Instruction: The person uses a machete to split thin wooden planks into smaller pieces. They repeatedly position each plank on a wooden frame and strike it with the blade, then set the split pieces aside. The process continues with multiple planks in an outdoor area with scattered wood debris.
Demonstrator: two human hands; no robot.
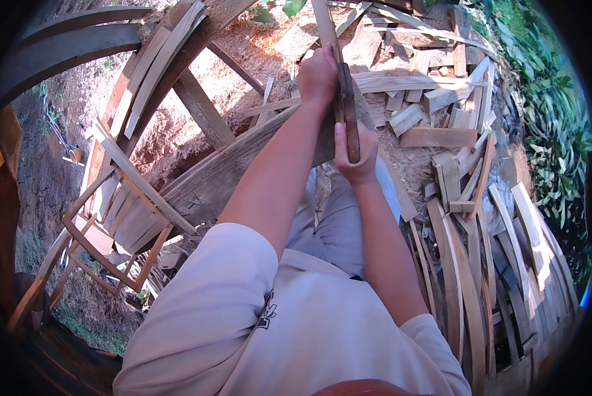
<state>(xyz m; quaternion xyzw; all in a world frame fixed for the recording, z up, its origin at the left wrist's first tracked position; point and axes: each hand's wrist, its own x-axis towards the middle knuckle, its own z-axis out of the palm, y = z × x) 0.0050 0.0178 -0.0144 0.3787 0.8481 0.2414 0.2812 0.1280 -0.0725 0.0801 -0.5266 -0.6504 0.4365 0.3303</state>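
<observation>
My left hand is closed around a long, narrow wooden piece, pale toward its far end and pointing away from me. Nearer to me, a darker brown, handle-like wooden part runs in line with it. My right hand grips this near part, thumb along its left side. Whether the pale and brown parts are one thing, I cannot tell. A wide grey board lies slanted beneath my left forearm, its right end under the held wood.
Offcuts and sawdust cover the ground ahead and to the right. Long slats are stacked at the right, beside green plants. At the left stand a wooden frame and a thick slanted beam. Curved-looking boards reach in at upper left.
</observation>
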